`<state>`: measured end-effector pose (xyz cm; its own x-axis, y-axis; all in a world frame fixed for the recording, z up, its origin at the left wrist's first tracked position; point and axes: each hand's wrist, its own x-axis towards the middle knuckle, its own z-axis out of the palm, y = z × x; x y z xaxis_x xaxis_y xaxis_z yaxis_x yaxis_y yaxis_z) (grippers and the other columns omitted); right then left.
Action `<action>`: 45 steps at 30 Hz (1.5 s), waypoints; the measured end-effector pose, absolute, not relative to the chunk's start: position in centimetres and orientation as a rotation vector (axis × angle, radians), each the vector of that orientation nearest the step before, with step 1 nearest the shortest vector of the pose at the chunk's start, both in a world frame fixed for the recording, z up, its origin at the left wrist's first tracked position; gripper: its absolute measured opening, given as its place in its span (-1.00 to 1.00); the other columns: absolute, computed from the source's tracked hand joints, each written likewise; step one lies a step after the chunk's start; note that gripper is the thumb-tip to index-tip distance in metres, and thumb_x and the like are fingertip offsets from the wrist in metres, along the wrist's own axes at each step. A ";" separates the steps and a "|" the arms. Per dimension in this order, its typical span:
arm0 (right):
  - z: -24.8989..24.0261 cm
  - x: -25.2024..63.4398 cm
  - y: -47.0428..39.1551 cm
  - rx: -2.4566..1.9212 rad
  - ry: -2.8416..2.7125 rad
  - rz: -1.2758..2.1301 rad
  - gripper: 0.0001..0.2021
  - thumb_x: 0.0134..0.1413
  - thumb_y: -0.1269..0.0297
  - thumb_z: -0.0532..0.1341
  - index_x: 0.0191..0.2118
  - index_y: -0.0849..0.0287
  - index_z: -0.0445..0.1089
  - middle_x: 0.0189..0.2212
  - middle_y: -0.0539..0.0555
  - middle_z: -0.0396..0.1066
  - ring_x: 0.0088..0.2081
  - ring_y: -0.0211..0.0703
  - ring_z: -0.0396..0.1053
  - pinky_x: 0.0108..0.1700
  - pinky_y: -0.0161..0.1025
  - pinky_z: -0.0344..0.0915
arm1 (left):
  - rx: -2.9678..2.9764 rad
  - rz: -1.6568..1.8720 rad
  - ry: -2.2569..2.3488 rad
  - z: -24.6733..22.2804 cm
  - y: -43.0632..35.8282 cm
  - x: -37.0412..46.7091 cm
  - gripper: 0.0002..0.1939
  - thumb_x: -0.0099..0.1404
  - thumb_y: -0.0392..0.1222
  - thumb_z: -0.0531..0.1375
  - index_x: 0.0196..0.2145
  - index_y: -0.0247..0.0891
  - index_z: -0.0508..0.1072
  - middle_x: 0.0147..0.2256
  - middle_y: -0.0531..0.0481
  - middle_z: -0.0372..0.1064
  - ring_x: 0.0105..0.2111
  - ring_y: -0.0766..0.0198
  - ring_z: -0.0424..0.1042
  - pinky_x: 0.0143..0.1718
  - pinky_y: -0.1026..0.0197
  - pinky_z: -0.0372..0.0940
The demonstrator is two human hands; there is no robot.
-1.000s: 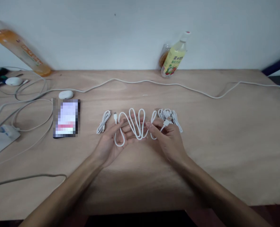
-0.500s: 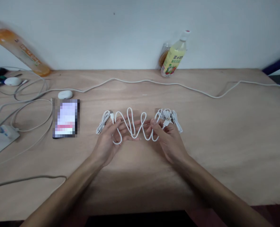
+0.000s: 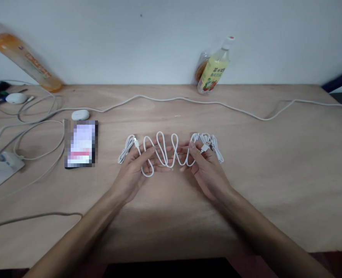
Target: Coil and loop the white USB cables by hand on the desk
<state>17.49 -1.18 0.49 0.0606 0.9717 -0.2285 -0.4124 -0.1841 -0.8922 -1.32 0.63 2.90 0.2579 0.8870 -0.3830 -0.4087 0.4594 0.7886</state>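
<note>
Head — looped cable (image 3: 171,166), orange-filled bottle (image 3: 26,61)

Thin plain-white cable (image 3: 160,133) in the grip, pale-brown wooden table (image 3: 275,162) with faint grain beneath it, slim plastic bottle with yellow label (image 3: 213,71) beyond, orange-coloured plastic bottle (image 3: 26,61) farther left

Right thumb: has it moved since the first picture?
Yes. The thumb of the right hand has shifted rightward, judged against the bundled white cables beyond that hand, which have stayed put.
</note>
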 end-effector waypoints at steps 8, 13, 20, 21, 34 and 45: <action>0.8 17.5 -1.4 -1.062 -0.658 1.538 -0.61 0.08 -0.05 0.57 -0.01 -0.05 0.69 -0.16 0.03 0.63 -0.31 -0.22 0.43 -0.51 -0.38 0.26 | 0.641 0.911 0.870 2.9 0.6 -1.3 -0.70 0.56 -0.23 0.26 0.17 -0.32 0.62 0.12 -0.32 0.65 -0.01 -0.05 0.71 -0.11 0.05 0.64; 0.9 17.2 -1.4 -1.009 -0.645 1.596 -0.65 0.01 -0.06 0.61 -0.19 0.03 0.71 -0.42 -0.06 0.42 -0.42 -0.30 0.28 -0.54 -0.39 0.21 | 0.608 0.871 0.787 3.1 0.5 -1.2 -0.48 0.57 -0.21 0.26 0.42 -0.15 0.42 0.15 -0.27 0.62 -0.06 0.01 0.70 -0.19 0.11 0.61; 1.4 17.1 -1.8 -0.901 -0.665 1.794 -0.64 0.05 -0.11 0.58 -0.27 0.09 0.69 -0.52 -0.07 0.32 -0.47 -0.31 0.22 -0.57 -0.40 0.15 | 0.521 0.810 0.611 3.6 0.1 -1.2 -0.29 0.56 -0.22 0.23 0.56 0.09 0.19 0.11 -0.17 0.62 -0.12 0.12 0.65 -0.34 0.26 0.41; 1.4 17.1 -1.8 -0.892 -0.677 1.805 -0.64 0.06 -0.11 0.58 -0.28 0.09 0.69 -0.52 -0.07 0.31 -0.47 -0.31 0.22 -0.57 -0.40 0.15 | 0.508 0.805 0.605 3.7 0.1 -1.3 -0.29 0.56 -0.22 0.22 0.56 0.10 0.18 0.09 -0.16 0.62 -0.14 0.13 0.64 -0.34 0.26 0.39; 1.1 17.3 -2.0 -0.961 -0.810 1.821 -0.64 0.10 -0.14 0.54 -0.25 0.07 0.69 -0.51 -0.01 0.49 -0.51 -0.28 0.30 -0.57 -0.35 0.10 | 0.678 0.734 0.666 2.8 -0.2 -1.4 -0.45 0.48 -0.01 0.38 0.33 -0.23 0.57 -0.02 -0.24 0.67 -0.56 0.45 0.33 -0.69 0.41 0.17; 1.4 16.9 -1.9 -1.043 -0.714 1.706 -0.64 0.00 -0.13 0.58 -0.33 0.07 0.69 -0.53 -0.05 0.41 -0.54 -0.32 0.19 -0.58 -0.34 0.06 | 0.563 0.728 0.654 3.7 0.3 -1.8 -0.54 0.52 0.00 0.26 0.22 -0.30 0.65 0.22 -0.39 0.57 0.05 -0.03 0.62 -0.55 0.40 0.27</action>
<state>16.90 -1.94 1.40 -0.1568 0.9359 -0.3155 -0.4322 -0.3523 -0.8301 -1.77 0.28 3.75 0.5702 0.7481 -0.3395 -0.4177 0.6199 0.6643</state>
